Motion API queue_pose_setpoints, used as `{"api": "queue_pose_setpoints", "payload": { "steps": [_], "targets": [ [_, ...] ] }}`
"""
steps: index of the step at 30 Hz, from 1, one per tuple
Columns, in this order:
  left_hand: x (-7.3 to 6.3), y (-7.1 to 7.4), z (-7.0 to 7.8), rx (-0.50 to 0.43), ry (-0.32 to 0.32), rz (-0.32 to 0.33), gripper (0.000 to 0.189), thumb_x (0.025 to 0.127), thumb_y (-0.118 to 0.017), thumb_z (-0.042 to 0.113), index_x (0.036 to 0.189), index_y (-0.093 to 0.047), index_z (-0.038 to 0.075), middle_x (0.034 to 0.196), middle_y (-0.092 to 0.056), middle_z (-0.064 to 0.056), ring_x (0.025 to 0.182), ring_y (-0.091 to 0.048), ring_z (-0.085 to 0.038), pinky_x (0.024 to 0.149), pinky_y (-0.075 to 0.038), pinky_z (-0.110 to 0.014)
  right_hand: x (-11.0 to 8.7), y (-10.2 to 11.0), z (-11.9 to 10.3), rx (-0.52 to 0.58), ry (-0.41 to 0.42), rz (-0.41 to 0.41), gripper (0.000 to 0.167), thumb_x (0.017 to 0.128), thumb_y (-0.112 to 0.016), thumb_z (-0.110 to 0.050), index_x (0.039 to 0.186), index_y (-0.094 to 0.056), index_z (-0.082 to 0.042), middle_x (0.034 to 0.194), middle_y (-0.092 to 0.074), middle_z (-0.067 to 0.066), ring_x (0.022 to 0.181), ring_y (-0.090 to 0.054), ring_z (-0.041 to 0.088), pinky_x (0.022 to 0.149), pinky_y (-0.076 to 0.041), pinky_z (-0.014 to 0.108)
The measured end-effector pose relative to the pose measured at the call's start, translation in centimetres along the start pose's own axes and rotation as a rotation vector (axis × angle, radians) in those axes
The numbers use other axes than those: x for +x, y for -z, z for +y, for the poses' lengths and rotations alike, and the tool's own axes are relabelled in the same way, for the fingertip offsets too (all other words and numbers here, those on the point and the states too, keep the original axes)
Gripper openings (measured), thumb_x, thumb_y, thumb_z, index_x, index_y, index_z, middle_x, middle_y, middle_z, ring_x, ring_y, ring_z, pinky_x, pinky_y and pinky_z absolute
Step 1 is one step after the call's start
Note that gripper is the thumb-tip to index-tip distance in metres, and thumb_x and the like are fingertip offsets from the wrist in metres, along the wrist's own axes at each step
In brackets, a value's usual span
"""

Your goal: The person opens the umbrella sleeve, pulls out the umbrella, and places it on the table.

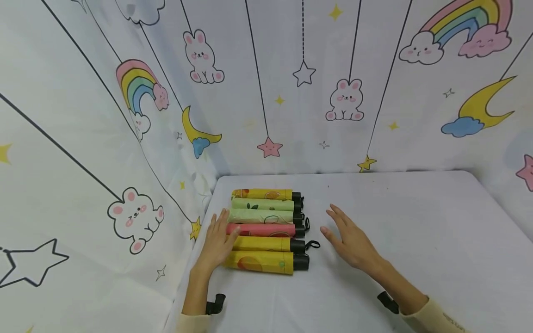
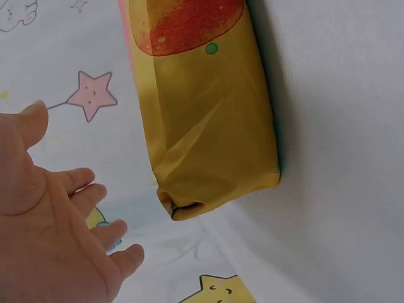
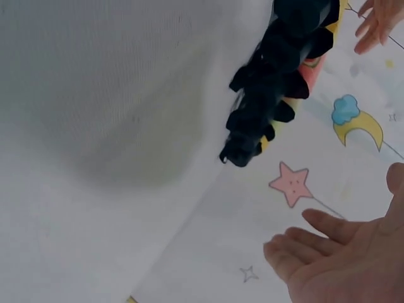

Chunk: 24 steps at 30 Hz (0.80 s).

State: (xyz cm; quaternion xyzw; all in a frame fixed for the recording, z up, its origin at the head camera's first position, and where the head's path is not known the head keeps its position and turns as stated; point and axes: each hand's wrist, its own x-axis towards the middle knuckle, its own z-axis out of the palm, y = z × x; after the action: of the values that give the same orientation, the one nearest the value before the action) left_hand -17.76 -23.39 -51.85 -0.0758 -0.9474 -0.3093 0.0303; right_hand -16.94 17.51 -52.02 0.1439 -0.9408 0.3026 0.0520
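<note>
Several folded umbrellas lie side by side in a row on the table. Nearest is a yellow umbrella (image 1: 258, 263) with fruit prints, then a second yellow umbrella (image 1: 262, 243), a red umbrella (image 1: 264, 230), two light green umbrellas (image 1: 262, 216) and a yellow one (image 1: 262, 194) at the back. Their black handles (image 3: 271, 82) point right. My left hand (image 1: 216, 243) is at their left ends, fingers extended; the left wrist view shows a gap between it and the nearest yellow umbrella (image 2: 211, 126). To the right of the handles, my right hand (image 1: 354, 243) hovers with fingers spread, holding nothing.
A white cloth covers the table (image 1: 416, 231). Behind it and on the left hangs a white curtain (image 1: 237, 115) printed with rabbits, stars, moons and rainbows. Black straps or mounts (image 1: 215, 304) sit at both wrists.
</note>
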Motion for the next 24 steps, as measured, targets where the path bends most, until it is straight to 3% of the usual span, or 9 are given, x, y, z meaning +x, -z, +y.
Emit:
{"api": "queue_pose_setpoints", "payload": {
  "steps": [9,15,19,24],
  "targets": [
    [-1.7,-0.1,-0.9,-0.122,0.009,0.105,0.077,0.109,-0.05,0.046,0.165,-0.02,0.002,0.173,-0.014,-0.019,0.156,-0.006,-0.049,0.12,-0.011,-0.072,-0.9,-1.0,-1.0,0.069,0.076,0.116,0.056,0.107,-0.054,-0.051,0.145,-0.06,-0.01,0.149,-0.058,0.01,0.138,-0.055,0.036,0.109,-0.046,0.06],
    [-2.8,-0.2,-0.7,-0.159,0.109,0.045,0.082,0.109,-0.049,0.049,0.166,-0.014,0.004,0.173,-0.01,-0.019,0.158,-0.008,-0.044,0.123,-0.012,-0.067,-1.3,-1.6,-1.2,0.093,0.083,0.12,0.051,0.106,-0.058,-0.047,0.14,-0.064,-0.009,0.142,-0.065,0.011,0.133,-0.059,0.035,0.108,-0.047,0.059],
    [-3.5,-0.1,-0.9,-0.233,0.169,0.009,0.085,0.109,-0.05,0.05,0.168,-0.006,0.007,0.174,-0.006,-0.017,0.16,-0.007,-0.038,0.126,-0.011,-0.061,-1.5,-2.1,-1.4,0.095,0.064,0.101,0.053,0.104,-0.059,-0.051,0.138,-0.066,-0.01,0.138,-0.067,0.008,0.131,-0.061,0.033,0.106,-0.049,0.057],
    [-4.4,0.1,-1.7,-0.299,0.247,0.043,0.085,0.108,-0.052,0.049,0.168,-0.005,0.013,0.174,-0.008,-0.018,0.159,-0.013,-0.04,0.125,-0.014,-0.063,-1.6,-2.9,-2.0,0.09,0.051,0.073,0.059,0.1,-0.062,-0.058,0.133,-0.07,-0.01,0.131,-0.071,0.005,0.124,-0.066,0.03,0.101,-0.054,0.055]
  ]
}}
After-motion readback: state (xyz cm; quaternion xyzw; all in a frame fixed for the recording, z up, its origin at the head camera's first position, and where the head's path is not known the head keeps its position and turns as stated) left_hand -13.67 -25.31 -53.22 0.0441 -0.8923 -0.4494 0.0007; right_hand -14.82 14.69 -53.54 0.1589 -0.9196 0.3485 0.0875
